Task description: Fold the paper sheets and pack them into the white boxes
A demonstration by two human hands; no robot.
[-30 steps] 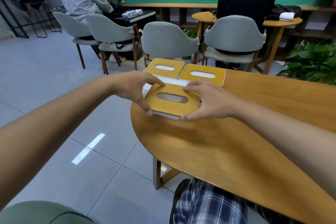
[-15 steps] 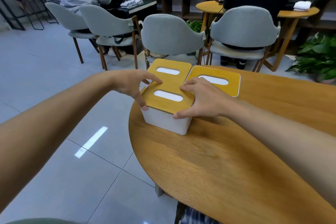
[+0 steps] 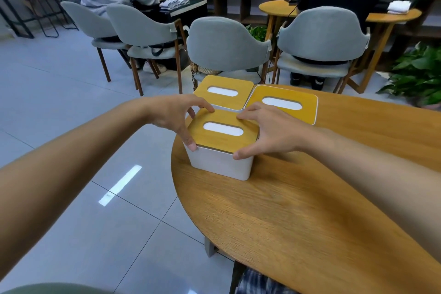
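Observation:
Three white boxes with yellow wooden lids stand at the far left end of the round wooden table (image 3: 298,217). The nearest white box (image 3: 219,164) has its slotted lid (image 3: 222,136) seated on top, white paper showing through the slot. My left hand (image 3: 176,114) holds the lid's left edge, thumb on the front corner and fingers on the back corner. My right hand (image 3: 269,133) holds the lid's right edge the same way. Behind stand a second lidded box (image 3: 224,92) and a third lidded box (image 3: 284,105), both showing white through their slots.
Two grey chairs (image 3: 229,43) stand just beyond the table's far edge. People sit at other tables further back. A potted plant (image 3: 420,74) is on the floor at the right. The table's left edge drops to grey tiled floor (image 3: 71,150).
The lid, held tilted above the nearest box a second ago, now sits flat on it. Both hands stay on its edges. The camera has moved closer and looks down more.

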